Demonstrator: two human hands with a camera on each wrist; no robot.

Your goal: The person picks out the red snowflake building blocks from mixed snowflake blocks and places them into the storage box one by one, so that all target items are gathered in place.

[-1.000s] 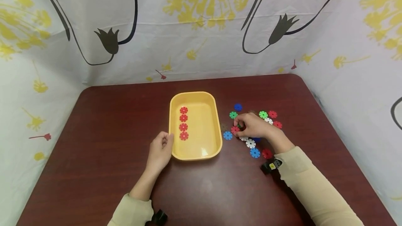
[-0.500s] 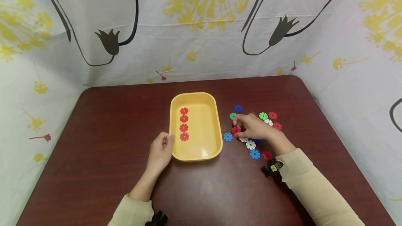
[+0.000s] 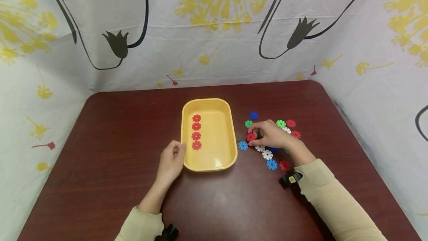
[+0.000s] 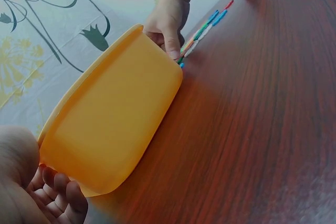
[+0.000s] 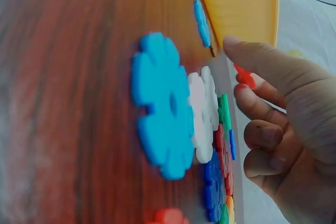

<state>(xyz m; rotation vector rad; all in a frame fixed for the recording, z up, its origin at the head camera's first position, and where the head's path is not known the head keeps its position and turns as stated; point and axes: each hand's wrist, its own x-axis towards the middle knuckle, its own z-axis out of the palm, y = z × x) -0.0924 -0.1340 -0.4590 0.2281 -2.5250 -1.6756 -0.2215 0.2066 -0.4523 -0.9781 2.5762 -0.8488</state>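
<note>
A yellow tray sits mid-table with several red flower discs in a column along its left side. My left hand holds the tray's near left corner, thumb at the rim and fingers curled against the outer wall. Just right of the tray, my right hand pinches a red disc between thumb and fingers. In the right wrist view that red disc shows behind the thumb.
Loose discs lie around the right hand: blue, green, green, red, blue, white, blue, red. A patterned curtain walls in the back and sides.
The right hand's fingers have tightened on the red disc and raised it slightly. The left hand and tray have stayed put.
</note>
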